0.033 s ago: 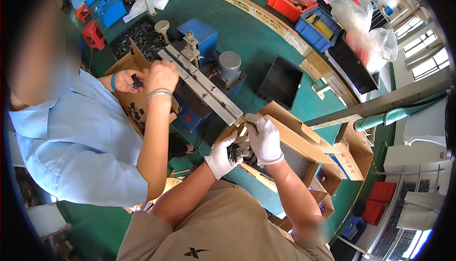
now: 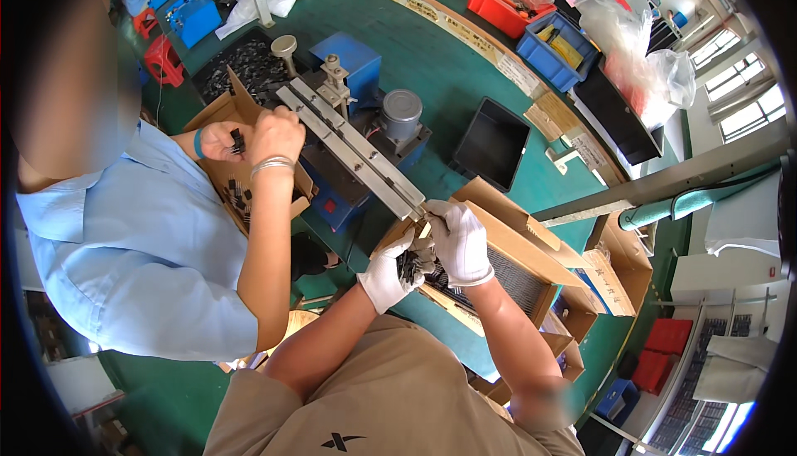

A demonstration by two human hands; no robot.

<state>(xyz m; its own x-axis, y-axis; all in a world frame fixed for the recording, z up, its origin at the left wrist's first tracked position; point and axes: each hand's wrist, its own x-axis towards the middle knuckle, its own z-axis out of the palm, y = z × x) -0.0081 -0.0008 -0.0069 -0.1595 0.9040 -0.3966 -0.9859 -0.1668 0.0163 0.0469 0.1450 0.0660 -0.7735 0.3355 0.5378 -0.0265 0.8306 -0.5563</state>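
Note:
My left hand (image 2: pixel 383 280), in a white glove, is closed around a bunch of small black parts (image 2: pixel 409 267) with greyish ends. Beside it, my gloved right hand (image 2: pixel 461 244) pinches its fingertips together at the near end of a long metal rail (image 2: pixel 357 153); whatever lies in that pinch is too small to make out. The rail belongs to a bench machine with a blue body (image 2: pixel 355 66) and a round grey motor (image 2: pixel 401 109). At the rail's far end works a co-worker's right hand (image 2: pixel 278 134), while that person's other hand (image 2: pixel 219 141) holds small black parts.
Under my right wrist, an open cardboard box (image 2: pixel 540 269) contains rows of dark parts. A black tray (image 2: pixel 491 142) lies on the green bench beyond. Another cardboard box (image 2: pixel 222 113) stands by the co-worker. Red (image 2: pixel 498 6) and blue bins (image 2: pixel 558 48) sit at the back right.
The co-worker's right hand has shifted slightly left at the rail's far end. My right hand has moved a little at the near end; my left hand stays in place.

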